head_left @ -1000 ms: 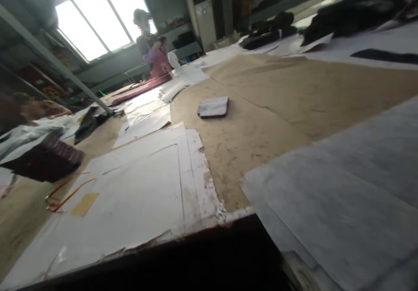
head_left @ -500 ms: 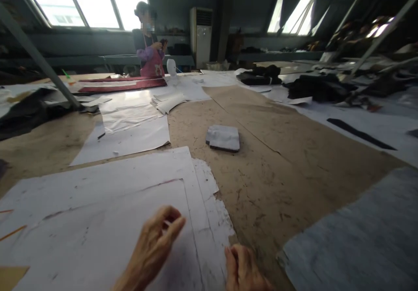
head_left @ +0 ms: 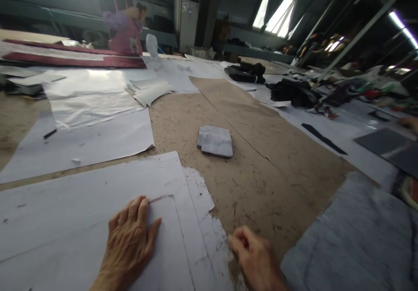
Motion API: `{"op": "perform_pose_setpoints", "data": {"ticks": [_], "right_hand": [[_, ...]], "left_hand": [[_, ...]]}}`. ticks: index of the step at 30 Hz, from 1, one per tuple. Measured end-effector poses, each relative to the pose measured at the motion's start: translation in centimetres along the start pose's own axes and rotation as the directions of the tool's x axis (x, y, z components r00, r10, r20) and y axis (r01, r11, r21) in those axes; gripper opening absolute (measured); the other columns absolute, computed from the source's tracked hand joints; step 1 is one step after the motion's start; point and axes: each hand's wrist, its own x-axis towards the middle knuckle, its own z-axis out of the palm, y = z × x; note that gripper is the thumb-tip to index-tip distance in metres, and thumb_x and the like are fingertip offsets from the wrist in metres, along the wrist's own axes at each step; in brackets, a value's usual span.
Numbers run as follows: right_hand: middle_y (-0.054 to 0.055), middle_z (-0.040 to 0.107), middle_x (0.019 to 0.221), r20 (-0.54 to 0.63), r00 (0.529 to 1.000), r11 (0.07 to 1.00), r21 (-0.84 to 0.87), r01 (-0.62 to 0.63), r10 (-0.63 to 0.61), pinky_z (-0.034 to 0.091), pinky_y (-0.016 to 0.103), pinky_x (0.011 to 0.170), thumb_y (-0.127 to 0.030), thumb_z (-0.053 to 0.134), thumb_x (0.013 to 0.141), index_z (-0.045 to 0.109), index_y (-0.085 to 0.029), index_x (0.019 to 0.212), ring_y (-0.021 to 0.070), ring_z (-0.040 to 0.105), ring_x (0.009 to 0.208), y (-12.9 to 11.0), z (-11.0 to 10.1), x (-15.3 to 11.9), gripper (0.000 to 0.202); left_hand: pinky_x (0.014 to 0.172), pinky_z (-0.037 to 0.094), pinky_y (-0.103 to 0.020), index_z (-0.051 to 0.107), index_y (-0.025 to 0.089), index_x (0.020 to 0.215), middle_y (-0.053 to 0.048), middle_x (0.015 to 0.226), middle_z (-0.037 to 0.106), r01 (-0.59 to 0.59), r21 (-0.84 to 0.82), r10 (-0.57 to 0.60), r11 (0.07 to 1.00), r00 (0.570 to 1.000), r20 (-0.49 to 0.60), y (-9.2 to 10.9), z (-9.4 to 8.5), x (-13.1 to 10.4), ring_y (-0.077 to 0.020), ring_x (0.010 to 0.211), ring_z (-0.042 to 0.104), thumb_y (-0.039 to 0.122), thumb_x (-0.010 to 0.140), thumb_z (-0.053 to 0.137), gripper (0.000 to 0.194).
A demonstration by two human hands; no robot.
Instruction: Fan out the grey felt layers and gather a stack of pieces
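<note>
My left hand (head_left: 129, 241) lies flat, fingers spread, on a large white paper sheet (head_left: 65, 221) taped to the brown worktable (head_left: 261, 152). Its fingertips rest at the corner of a smaller sheet layered on top. My right hand (head_left: 256, 258) sits at the torn right edge of the paper, fingers curled with the thumb pinched against them; I cannot tell whether it grips the paper edge. A small folded grey-white bundle (head_left: 215, 141) lies on the table beyond both hands.
A grey fabric sheet (head_left: 352, 234) covers the near right. More white sheets (head_left: 91, 125) and stacked paper pieces (head_left: 148, 91) lie far left. Dark cloth piles (head_left: 294, 91) sit far right. A person in a pink apron (head_left: 122, 25) stands at the table's far end.
The camera has tilted down and right. My left hand went from raised and pinched to flat on the paper. My right hand has come further into view at the paper's edge.
</note>
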Motion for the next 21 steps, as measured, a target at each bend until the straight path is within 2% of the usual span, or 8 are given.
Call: {"op": "perform_pose_setpoints", "data": {"ticks": [1, 2, 4, 6, 7, 9, 14, 21], "right_hand": [[-0.002, 0.063, 0.056, -0.045, 0.997, 0.998, -0.001, -0.057, 0.057, 0.041, 0.022, 0.051, -0.034, 0.057, 0.075, 0.06, -0.022, 0.067, 0.0135, 0.059, 0.053, -1.0, -1.4, 3.0, 0.015], [0.0, 0.067, 0.069, -0.081, 0.993, 0.997, 0.003, -0.08, 0.08, 0.043, 0.024, 0.058, -0.036, 0.056, 0.078, 0.062, -0.021, 0.08, 0.0147, 0.062, 0.063, -2.0, -2.6, 6.3, 0.017], [0.007, 0.067, 0.095, -0.136, 0.982, 0.991, 0.019, -0.131, 0.133, 0.046, 0.029, 0.073, -0.04, 0.058, 0.079, 0.06, -0.016, 0.098, 0.0179, 0.062, 0.084, -4.0, -4.2, 13.2, 0.031], [0.009, 0.06, 0.111, -0.147, 0.972, 0.983, 0.039, -0.181, 0.185, 0.046, 0.039, 0.083, -0.043, 0.057, 0.082, 0.055, -0.014, 0.11, 0.0198, 0.058, 0.097, -5.7, -4.5, 19.2, 0.039], [0.008, 0.058, 0.112, -0.13, 0.969, 0.977, 0.055, -0.205, 0.211, 0.046, 0.041, 0.084, -0.042, 0.055, 0.085, 0.055, -0.015, 0.111, 0.0196, 0.057, 0.098, -6.4, -4.3, 21.6, 0.038], [0.007, 0.058, 0.112, -0.078, 0.96, 0.96, 0.095, -0.263, 0.271, 0.048, 0.04, 0.082, -0.039, 0.054, 0.087, 0.055, -0.016, 0.111, 0.0188, 0.058, 0.096, -7.4, -3.5, 25.1, 0.034], [0.008, 0.057, 0.114, 0.014, 0.933, 0.914, 0.197, -0.354, 0.358, 0.049, 0.04, 0.082, -0.035, 0.055, 0.087, 0.054, -0.016, 0.113, 0.019, 0.057, 0.097, -7.4, -2.0, 28.9, 0.032], [0.007, 0.057, 0.114, 0.084, 0.912, 0.83, 0.388, -0.401, 0.402, 0.05, 0.039, 0.08, -0.035, 0.055, 0.087, 0.055, -0.015, 0.113, 0.0194, 0.057, 0.097, -7.2, -2.1, 29.9, 0.033]], "left_hand": [[0.093, 0.032, -0.044, 0.043, 0.013, 0.12, -0.016, 0.124, 0.051, -0.008, 0.01, 0.008, 1.0, 1.0, -0.002, -0.1, 0.1, 0.0, -0.0298, 0.114, 0.044, 0.037, 0.084, 0.042, 0.044], [0.092, 0.032, -0.044, 0.042, 0.013, 0.12, -0.016, 0.123, 0.051, -0.014, 0.014, 0.014, 1.0, 1.0, -0.006, -0.2, 0.2, 0.1, -0.0298, 0.114, 0.045, 0.037, 0.084, 0.042, 0.044], [0.091, 0.033, -0.044, 0.041, 0.013, 0.121, -0.017, 0.122, 0.051, -0.02, 0.016, 0.02, 1.0, 1.0, -0.021, -0.3, 0.4, 0.2, -0.0299, 0.113, 0.045, 0.037, 0.083, 0.042, 0.045], [0.089, 0.033, -0.044, 0.04, 0.013, 0.121, -0.017, 0.121, 0.052, -0.029, 0.017, 0.03, 0.999, 0.999, -0.034, -0.4, 0.6, 0.2, -0.0303, 0.111, 0.046, 0.038, 0.083, 0.043, 0.046], [0.088, 0.034, -0.044, 0.04, 0.013, 0.121, -0.018, 0.121, 0.052, -0.033, 0.018, 0.033, 0.999, 0.999, -0.038, -0.5, 0.7, 0.2, -0.0305, 0.111, 0.047, 0.038, 0.082, 0.043, 0.046], [0.088, 0.034, -0.045, 0.039, 0.014, 0.122, -0.018, 0.121, 0.053, -0.036, 0.016, 0.037, 0.999, 0.999, -0.037, -0.7, 0.9, 0.1, -0.0308, 0.11, 0.047, 0.039, 0.081, 0.044, 0.048], [0.089, 0.034, -0.045, 0.036, 0.015, 0.124, -0.018, 0.122, 0.052, -0.014, 0.002, 0.014, 1.0, 1.0, -0.018, -0.8, 0.8, 0.0, -0.031, 0.111, 0.046, 0.038, 0.08, 0.045, 0.05], [0.089, 0.034, -0.043, 0.038, 0.015, 0.123, -0.017, 0.121, 0.053, -0.015, 0.001, 0.015, 1.0, 0.999, -0.036, -0.6, 0.4, 0.3, -0.0302, 0.111, 0.047, 0.037, 0.08, 0.048, 0.05]]}}
